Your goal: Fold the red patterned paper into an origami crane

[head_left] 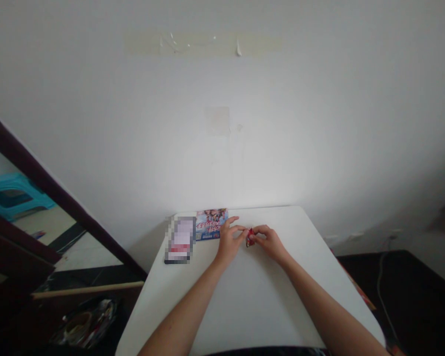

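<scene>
1. You have one small, red, shiny wrapped packet point(249, 238) above the white table, between your two hands.
2. Your right hand point(269, 241) pinches the packet from its right, thumb and forefinger closed on it, knuckles bent, forearm slanting in from the lower right.
3. Your left hand point(230, 239) holds the packet's left edge in a narrow fingertip grip; another finger stands raised, and the forearm slants in from the lower left.
4. One colourful printed sheet point(207, 225), blue, red and white, lies left of the packet, partly behind your left hand.
5. One flat, dark-edged rectangular item point(180, 240), blurred by pixelation, lies farther left of the packet, beside the sheet.
6. Under the packet is one white, round-cornered table point(252, 306).
7. One bright blue plastic stool point(18, 193) stands well left of the packet.
</scene>
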`<action>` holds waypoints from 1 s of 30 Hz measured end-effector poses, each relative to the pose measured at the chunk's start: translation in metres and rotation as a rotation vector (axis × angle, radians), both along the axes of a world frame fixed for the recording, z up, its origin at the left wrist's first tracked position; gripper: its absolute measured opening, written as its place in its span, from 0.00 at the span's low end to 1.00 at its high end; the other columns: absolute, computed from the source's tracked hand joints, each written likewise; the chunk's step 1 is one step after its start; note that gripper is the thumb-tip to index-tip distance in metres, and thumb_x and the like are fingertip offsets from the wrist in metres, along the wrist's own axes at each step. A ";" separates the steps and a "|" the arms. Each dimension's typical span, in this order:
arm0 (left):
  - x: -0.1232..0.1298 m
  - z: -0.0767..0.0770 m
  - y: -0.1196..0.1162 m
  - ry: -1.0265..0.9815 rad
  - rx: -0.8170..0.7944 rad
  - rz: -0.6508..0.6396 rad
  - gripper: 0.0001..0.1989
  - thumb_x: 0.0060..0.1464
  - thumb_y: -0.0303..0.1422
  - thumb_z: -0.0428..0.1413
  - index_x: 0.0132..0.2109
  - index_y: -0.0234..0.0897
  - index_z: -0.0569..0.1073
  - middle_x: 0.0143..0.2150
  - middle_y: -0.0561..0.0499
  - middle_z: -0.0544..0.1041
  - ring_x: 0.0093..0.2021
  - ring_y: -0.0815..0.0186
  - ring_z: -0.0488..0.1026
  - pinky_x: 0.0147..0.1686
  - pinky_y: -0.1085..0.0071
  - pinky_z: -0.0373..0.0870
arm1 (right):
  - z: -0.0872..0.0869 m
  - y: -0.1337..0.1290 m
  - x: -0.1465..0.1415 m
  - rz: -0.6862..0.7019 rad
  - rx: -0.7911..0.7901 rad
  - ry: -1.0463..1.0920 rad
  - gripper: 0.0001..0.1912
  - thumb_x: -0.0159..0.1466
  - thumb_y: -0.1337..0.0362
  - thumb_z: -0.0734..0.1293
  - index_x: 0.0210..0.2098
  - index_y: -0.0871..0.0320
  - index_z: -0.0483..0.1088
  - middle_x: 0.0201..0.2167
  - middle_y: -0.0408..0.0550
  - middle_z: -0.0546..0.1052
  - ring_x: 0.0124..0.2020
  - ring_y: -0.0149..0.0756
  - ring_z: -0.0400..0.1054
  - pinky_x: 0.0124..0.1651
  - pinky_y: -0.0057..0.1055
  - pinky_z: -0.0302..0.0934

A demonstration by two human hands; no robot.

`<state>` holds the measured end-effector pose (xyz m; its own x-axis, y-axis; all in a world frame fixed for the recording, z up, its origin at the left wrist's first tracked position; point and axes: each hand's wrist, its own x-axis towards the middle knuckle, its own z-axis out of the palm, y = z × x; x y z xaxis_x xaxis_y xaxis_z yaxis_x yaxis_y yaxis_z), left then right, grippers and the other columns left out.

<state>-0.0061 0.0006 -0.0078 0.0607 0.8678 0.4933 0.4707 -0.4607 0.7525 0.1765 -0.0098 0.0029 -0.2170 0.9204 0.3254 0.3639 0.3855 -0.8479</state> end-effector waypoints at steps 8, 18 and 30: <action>0.001 0.006 -0.003 0.043 0.077 0.048 0.06 0.58 0.37 0.61 0.34 0.43 0.82 0.58 0.47 0.70 0.63 0.55 0.65 0.65 0.52 0.61 | 0.003 -0.002 -0.002 0.015 0.012 -0.003 0.15 0.62 0.51 0.67 0.25 0.53 0.77 0.28 0.44 0.81 0.37 0.40 0.74 0.54 0.40 0.60; -0.002 0.007 0.000 0.118 0.018 0.054 0.08 0.60 0.37 0.60 0.37 0.44 0.84 0.60 0.47 0.70 0.64 0.53 0.64 0.65 0.50 0.59 | -0.007 0.002 -0.001 -0.074 0.015 0.014 0.15 0.62 0.51 0.67 0.29 0.54 0.77 0.31 0.46 0.81 0.38 0.40 0.73 0.50 0.36 0.63; 0.001 0.008 -0.006 0.225 -0.065 0.039 0.05 0.55 0.39 0.64 0.38 0.47 0.84 0.64 0.48 0.69 0.65 0.52 0.63 0.67 0.44 0.54 | -0.009 0.004 0.003 -0.154 -0.090 0.130 0.18 0.61 0.47 0.65 0.32 0.56 0.73 0.30 0.48 0.78 0.33 0.39 0.73 0.42 0.36 0.68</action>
